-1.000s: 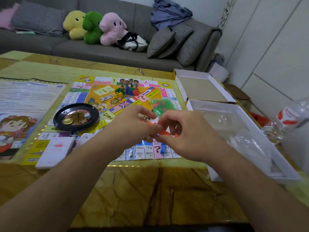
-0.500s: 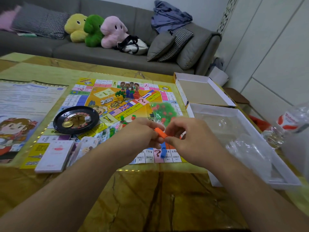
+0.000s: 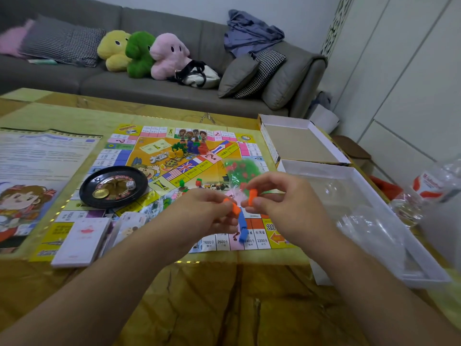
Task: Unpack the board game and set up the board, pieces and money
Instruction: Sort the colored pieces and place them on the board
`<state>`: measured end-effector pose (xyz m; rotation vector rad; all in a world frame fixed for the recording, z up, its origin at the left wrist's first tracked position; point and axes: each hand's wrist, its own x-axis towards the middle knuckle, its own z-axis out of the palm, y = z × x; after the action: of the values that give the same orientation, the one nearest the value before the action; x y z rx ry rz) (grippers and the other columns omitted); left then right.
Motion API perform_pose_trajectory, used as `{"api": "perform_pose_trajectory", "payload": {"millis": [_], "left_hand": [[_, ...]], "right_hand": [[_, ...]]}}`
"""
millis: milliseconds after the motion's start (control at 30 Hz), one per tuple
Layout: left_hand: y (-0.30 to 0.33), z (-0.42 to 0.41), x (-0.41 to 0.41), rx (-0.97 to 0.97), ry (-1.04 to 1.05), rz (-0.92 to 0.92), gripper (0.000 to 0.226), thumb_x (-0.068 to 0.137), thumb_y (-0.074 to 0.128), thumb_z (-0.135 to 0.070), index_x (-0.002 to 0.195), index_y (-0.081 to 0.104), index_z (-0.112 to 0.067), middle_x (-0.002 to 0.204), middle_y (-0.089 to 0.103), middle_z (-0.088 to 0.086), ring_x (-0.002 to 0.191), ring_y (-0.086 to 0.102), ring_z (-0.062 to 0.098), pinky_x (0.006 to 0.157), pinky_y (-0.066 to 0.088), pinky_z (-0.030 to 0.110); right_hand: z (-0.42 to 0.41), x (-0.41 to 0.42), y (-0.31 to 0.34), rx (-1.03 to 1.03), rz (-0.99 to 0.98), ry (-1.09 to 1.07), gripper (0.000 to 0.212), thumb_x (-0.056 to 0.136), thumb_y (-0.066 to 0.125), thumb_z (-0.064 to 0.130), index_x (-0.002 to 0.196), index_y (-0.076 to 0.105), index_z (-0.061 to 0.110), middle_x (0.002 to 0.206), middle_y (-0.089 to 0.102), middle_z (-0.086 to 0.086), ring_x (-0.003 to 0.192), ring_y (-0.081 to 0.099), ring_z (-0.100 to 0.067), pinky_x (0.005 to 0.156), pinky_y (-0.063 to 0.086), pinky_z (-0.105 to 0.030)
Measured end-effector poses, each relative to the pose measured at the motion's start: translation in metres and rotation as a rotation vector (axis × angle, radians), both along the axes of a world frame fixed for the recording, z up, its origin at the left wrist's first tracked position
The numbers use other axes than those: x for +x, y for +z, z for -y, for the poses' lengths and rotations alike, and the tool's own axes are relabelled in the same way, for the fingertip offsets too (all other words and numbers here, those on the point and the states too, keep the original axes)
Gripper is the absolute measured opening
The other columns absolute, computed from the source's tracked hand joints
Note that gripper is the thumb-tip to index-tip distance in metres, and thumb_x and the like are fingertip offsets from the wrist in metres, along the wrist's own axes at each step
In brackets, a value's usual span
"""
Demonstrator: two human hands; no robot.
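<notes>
A glossy yellow-brown table [image 3: 224,303] fills the foreground, and a grey sofa [image 3: 154,88] runs along its far edge, carrying three plush toys [image 3: 142,53], cushions and a bag. White wall panels stand to the right.

The game board [image 3: 174,171] lies flat in the middle of the table. A black roulette tray [image 3: 113,187] with a white die [image 3: 130,185] in it sits on the board's left part, and a cluster of small coloured pieces [image 3: 192,147] stands near the board's far edge. A stack of cards [image 3: 82,242] rests at the board's near left corner. A rules sheet [image 3: 42,166] lies along the table's left edge. At the right edge sit the box lid [image 3: 301,143] and the white box tray [image 3: 361,221], with clear plastic wrapping inside. A small bag of green and red pieces [image 3: 239,173] lies on the board just beyond the hands.

Both hands hover above the board's near edge, close together but apart. The left hand [image 3: 204,213] pinches an orange piece [image 3: 234,207], with a blue piece [image 3: 242,226] hanging below it. The right hand [image 3: 282,198] pinches another orange piece [image 3: 252,197] between thumb and fingers.
</notes>
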<state>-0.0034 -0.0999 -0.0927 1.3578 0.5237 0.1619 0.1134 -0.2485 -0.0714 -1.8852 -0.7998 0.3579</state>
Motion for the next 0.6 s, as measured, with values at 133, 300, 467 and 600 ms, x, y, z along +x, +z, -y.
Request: {"api": "perform_pose_trajectory", "payload": {"millis": [133,300,467,600], "left_hand": [[0.003,0.007,-0.006,-0.030,-0.112,0.010,0.015,0.104,0.057,-0.004,0.107,0.065,0.009,0.093,0.078,0.023,0.093,0.079,0.030,0.082,0.065,0.035],[0.007,0.011,-0.010,0.032,-0.176,0.044,0.015,0.103,0.060,-0.008,0.109,0.068,0.004,0.094,0.078,0.022,0.088,0.078,0.030,0.077,0.065,0.038],[0.004,0.008,-0.013,0.180,-0.166,0.007,0.017,0.101,0.065,-0.015,0.104,0.075,-0.002,0.079,0.071,0.015,0.069,0.072,0.022,0.075,0.065,0.042],[0.000,0.010,-0.013,0.227,-0.120,-0.015,0.019,0.102,0.063,-0.015,0.098,0.077,-0.004,0.075,0.066,0.015,0.064,0.073,0.022,0.074,0.066,0.039]], "right_hand": [[-0.002,0.002,0.001,0.176,-0.163,-0.010,0.024,0.089,0.078,-0.005,0.096,0.079,0.018,0.097,0.080,-0.008,0.090,0.080,-0.026,0.088,0.063,-0.049],[-0.004,-0.001,-0.001,0.120,-0.097,0.054,0.026,0.087,0.081,-0.001,0.098,0.082,0.023,0.093,0.081,0.000,0.088,0.077,-0.015,0.077,0.059,-0.032],[-0.005,-0.003,-0.001,0.096,-0.114,0.057,0.025,0.086,0.080,-0.002,0.099,0.082,0.019,0.093,0.081,0.000,0.089,0.078,-0.016,0.078,0.061,-0.033],[-0.004,-0.003,0.000,0.083,-0.091,0.051,0.024,0.084,0.082,-0.001,0.098,0.082,0.018,0.090,0.081,0.000,0.082,0.078,-0.018,0.076,0.064,-0.033]]}}
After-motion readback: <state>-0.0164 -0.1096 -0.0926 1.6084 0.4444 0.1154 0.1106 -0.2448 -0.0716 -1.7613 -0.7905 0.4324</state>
